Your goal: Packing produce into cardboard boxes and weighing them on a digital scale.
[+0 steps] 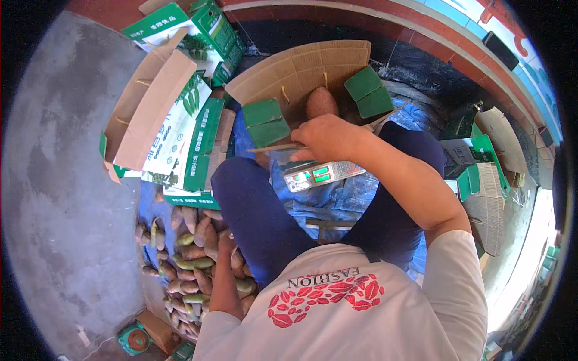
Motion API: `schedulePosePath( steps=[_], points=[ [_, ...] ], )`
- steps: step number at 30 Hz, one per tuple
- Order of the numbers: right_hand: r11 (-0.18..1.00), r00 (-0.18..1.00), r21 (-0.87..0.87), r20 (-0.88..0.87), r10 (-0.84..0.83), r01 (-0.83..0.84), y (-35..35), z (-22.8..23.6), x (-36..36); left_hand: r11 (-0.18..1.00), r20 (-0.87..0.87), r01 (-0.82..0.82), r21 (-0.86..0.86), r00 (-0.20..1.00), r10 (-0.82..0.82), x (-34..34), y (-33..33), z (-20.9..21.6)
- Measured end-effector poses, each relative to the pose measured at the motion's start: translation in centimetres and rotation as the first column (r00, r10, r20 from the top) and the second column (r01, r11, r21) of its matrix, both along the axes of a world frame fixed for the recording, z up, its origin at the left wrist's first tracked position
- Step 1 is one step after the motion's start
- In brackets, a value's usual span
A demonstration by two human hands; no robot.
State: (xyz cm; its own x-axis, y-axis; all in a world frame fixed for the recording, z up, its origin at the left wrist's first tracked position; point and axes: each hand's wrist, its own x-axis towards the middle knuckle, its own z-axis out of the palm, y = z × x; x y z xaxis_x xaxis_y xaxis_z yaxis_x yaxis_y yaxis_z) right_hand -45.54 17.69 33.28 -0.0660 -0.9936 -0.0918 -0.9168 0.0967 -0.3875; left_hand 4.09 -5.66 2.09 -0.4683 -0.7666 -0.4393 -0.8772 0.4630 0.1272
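Sunlight falls across a grey concrete floor [66, 180] where a person sits with legs in dark blue trousers spread around a small digital scale [324, 174] resting on a blue tarpaulin [337, 201]. Just beyond the scale stands an open brown cardboard box [301, 69] with green inner flaps. The right hand [328, 137] hovers above the scale at the box's near edge, fingers curled together around a reddish sweet potato [321, 102] held over the box opening. Left of the scale, past the knee, a heap of sweet potatoes [186, 253] lies on the floor; the left hand [226, 240] reaches down into it, resting among the tubers, and whether its fingers close on one cannot be told. Farther from the scale on that side, flattened and half-folded green-and-white cartons [180, 114] are stacked on the concrete. Right of the scale, more cartons [481, 174] sit along a red-painted kerb [433, 42] that curves behind the box. A green tape dispenser [135, 340] lies near the heap's far end.
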Motion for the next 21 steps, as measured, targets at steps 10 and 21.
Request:
schedulePosePath(
  steps=[10, 21],
  points=[
    [1.000, 1.000, -0.021, -0.019, -0.013, 0.013, -0.8, -1.5, 0.3, 0.736, -0.061, -0.604, 0.305, 0.759, 0.648, 7.3, 7.4, -12.2],
    [0.996, 0.997, -0.086, 0.077, -0.027, 0.034, -0.2, -0.6, -0.3, 0.932, 0.436, 0.348, 0.102, 0.826, -0.356, 6.9, 6.1, -9.4]
  ],
)
